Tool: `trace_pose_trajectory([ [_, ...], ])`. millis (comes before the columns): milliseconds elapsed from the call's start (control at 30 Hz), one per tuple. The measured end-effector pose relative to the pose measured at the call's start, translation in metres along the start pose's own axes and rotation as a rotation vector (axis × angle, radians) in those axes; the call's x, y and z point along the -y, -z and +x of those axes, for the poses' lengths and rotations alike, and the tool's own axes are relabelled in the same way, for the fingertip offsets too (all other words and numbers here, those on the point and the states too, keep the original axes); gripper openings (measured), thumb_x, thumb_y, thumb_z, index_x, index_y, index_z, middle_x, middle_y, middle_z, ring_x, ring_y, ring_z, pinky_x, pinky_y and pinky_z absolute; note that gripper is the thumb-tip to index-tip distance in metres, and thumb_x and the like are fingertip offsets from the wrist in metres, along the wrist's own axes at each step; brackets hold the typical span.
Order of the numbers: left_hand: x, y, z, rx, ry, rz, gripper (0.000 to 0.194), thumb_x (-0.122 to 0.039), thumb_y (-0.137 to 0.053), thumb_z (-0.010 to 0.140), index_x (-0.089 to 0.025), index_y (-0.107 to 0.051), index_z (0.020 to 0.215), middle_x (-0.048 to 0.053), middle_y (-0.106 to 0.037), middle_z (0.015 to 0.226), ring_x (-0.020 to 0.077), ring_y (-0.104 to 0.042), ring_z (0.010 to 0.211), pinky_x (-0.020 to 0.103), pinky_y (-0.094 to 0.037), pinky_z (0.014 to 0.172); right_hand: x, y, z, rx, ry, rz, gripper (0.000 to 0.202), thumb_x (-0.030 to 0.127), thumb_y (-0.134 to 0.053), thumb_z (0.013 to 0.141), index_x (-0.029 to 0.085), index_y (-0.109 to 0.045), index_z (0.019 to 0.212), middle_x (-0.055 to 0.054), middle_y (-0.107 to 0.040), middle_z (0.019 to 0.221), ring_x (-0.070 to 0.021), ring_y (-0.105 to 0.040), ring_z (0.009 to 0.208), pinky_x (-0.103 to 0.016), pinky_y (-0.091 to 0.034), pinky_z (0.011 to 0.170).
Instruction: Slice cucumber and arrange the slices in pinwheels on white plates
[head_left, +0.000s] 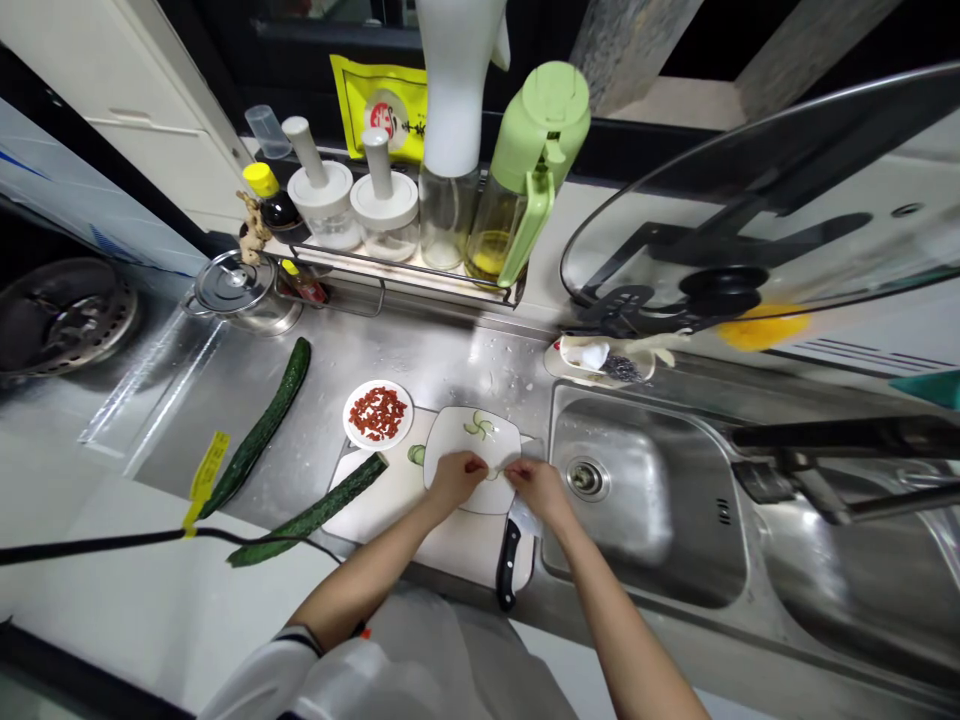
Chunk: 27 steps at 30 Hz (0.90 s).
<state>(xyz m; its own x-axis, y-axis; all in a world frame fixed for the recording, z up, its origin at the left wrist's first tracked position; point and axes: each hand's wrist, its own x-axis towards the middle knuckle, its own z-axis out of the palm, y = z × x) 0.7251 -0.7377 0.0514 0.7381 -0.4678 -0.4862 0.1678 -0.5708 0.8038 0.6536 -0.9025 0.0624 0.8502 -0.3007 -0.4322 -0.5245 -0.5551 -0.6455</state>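
Note:
My left hand and my right hand meet over a white square plate, fingertips pinched on a thin cucumber slice held between them. Thin green slices fanned in a curl lie on the plate's far part. A small stack of cucumber slices rests left of the plate on the cutting board. One cut cucumber lies partly across the board's left edge. The knife, black-handled, is at the board's right, its blade partly hidden under my right hand.
A round plate of red pieces and a whole cucumber are to the left. The sink is on the right. Bottles and jars stand on a rack behind; a lidded pot is back left. A black cable crosses at left.

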Motion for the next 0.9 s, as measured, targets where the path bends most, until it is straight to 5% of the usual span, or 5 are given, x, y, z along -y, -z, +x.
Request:
trace_pose_trajectory([
  [367, -0.009, -0.018, 0.002, -0.047, -0.133, 0.421, 0.019, -0.023, -0.047, 0.087, -0.020, -0.065, 0.090, 0.003, -0.067, 0.085, 0.0170, -0.060, 0.081, 0.027, -0.043, 0.073, 0.024, 0.012, -0.001, -0.050, 0.087, -0.579, 0.013, 0.026, -0.048, 0.088, 0.024, -0.061, 0.086, -0.001, -0.066, 0.082, -0.0178, -0.051, 0.092, -0.026, -0.026, 0.065],
  [900, -0.003, -0.028, -0.001, -0.141, -0.182, 0.544, 0.022, -0.024, -0.047, 0.090, -0.022, -0.060, 0.107, 0.005, -0.058, 0.105, 0.0160, -0.058, 0.086, 0.028, -0.046, 0.077, -0.005, 0.007, -0.011, -0.277, 0.203, -0.534, 0.021, 0.029, -0.048, 0.090, 0.024, -0.067, 0.096, -0.004, -0.065, 0.092, -0.0198, -0.047, 0.094, -0.028, -0.027, 0.070],
])
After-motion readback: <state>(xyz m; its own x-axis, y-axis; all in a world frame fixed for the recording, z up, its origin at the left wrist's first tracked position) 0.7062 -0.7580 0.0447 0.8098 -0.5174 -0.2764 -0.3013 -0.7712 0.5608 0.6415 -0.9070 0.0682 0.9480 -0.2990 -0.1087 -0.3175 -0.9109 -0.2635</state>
